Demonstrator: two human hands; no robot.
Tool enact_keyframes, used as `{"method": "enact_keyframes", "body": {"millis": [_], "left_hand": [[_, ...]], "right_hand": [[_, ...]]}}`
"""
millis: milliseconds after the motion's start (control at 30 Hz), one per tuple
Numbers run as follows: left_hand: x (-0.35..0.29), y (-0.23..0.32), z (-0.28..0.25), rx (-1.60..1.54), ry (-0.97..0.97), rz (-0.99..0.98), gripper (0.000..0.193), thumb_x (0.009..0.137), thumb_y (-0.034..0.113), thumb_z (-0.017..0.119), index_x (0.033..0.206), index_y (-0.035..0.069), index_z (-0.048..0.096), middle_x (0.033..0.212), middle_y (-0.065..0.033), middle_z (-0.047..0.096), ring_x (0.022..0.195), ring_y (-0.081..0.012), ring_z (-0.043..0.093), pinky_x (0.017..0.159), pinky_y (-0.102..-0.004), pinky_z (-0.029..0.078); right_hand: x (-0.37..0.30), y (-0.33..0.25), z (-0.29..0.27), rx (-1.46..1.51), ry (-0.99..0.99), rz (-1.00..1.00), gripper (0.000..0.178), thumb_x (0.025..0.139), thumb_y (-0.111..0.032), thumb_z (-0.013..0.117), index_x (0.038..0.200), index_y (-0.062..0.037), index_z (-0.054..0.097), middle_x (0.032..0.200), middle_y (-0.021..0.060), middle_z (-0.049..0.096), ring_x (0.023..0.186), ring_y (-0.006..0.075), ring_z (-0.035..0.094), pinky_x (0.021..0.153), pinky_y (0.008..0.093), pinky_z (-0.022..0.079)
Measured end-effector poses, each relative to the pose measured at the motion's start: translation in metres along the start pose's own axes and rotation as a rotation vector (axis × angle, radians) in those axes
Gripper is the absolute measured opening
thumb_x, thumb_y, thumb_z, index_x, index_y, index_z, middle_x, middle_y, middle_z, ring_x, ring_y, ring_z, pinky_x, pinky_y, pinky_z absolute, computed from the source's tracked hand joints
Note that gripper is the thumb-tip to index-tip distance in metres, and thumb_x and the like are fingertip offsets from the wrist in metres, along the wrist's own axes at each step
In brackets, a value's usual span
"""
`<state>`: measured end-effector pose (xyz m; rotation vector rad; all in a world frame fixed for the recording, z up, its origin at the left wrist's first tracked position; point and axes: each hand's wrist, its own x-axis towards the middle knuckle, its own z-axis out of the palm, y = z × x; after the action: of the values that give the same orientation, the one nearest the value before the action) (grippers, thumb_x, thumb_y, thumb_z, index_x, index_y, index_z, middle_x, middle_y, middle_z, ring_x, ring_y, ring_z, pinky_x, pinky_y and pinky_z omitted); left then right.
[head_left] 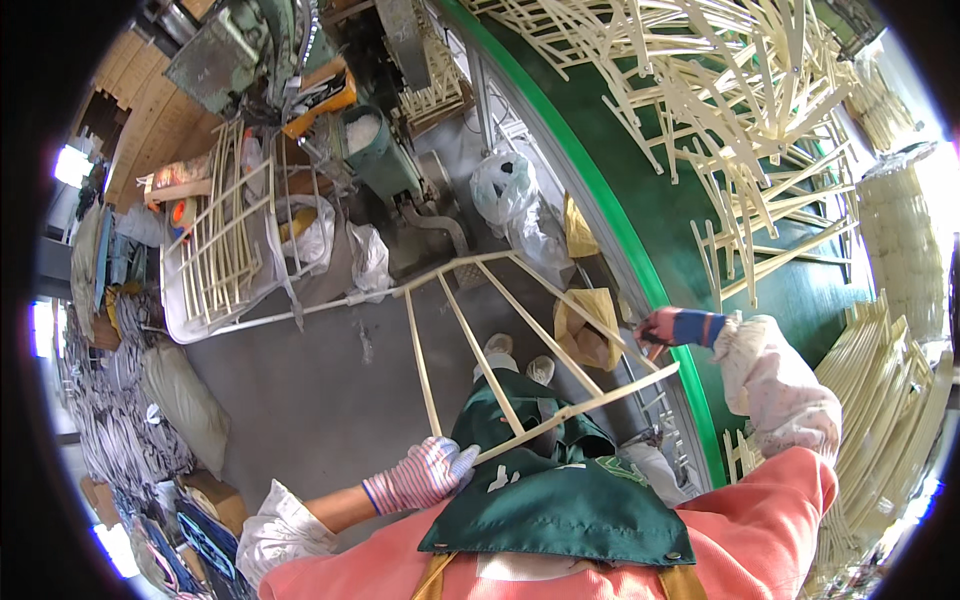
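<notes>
A cream slatted frame [557, 420], two rails joined by several thin slats, is stretched out in front of my green apron [560, 510]. My left hand [425, 477], in a red-and-blue striped glove, is closed round the near rail at its left end. At the opposite end, my right hand [672, 328] wears a dark blue and reddish glove. Its bent fingers meet the outermost slat close to the near rail; the fingertips are partly hidden. The frame's far rail is by the white rack's bar [340, 302].
A green-edged table [640, 270] along the right carries a heap of cream slatted pieces [720, 90]. Stacked slats [880, 400] stand right of me. A greenish machine [385, 160] and plastic bags [505, 190] lie ahead; a wheeled-looking white rack [190, 325] is at left.
</notes>
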<state>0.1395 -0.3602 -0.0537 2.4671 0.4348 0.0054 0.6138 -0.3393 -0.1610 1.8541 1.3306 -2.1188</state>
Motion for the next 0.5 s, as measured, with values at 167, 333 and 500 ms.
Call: {"method": "enact_keyframes", "body": {"millis": [167, 333, 500], "left_hand": [[-0.026, -0.016, 0.011, 0.123, 0.007, 0.048, 0.036, 0.076, 0.013, 0.062, 0.107, -0.003, 0.052, 0.070, -0.0150, 0.054, 0.063, -0.0309, 0.056, 0.051, -0.0415, 0.045], [-0.037, -0.039, 0.026, -0.022, -0.001, 0.117, 0.032, 0.077, 0.014, 0.060, 0.106, 0.000, 0.055, 0.073, -0.0143, 0.056, 0.066, -0.0304, 0.057, 0.057, -0.0387, 0.047], [-0.049, -0.083, 0.013, -0.271, 0.174, 0.181, 0.020, 0.079, 0.016, 0.060, 0.096, 0.005, 0.060, 0.078, -0.0128, 0.059, 0.076, -0.0305, 0.058, 0.066, -0.0410, 0.047]], "right_hand": [[0.061, 0.040, 0.082, 0.511, 0.237, 0.270, 0.019, 0.081, -0.023, 0.062, 0.076, -0.0047, 0.062, 0.056, 0.0060, 0.057, 0.045, 0.0194, 0.056, 0.041, 0.0350, 0.046], [0.059, 0.025, 0.112, -0.032, 0.688, 0.149, 0.016, 0.078, -0.019, 0.059, 0.074, -0.0036, 0.063, 0.060, 0.0114, 0.060, 0.054, 0.0274, 0.059, 0.051, 0.0389, 0.046], [0.013, -0.031, 0.137, 0.334, 0.735, 0.129, 0.013, 0.082, -0.015, 0.053, 0.081, -0.0055, 0.062, 0.054, 0.0039, 0.053, 0.044, 0.0157, 0.051, 0.039, 0.0323, 0.036]]}}
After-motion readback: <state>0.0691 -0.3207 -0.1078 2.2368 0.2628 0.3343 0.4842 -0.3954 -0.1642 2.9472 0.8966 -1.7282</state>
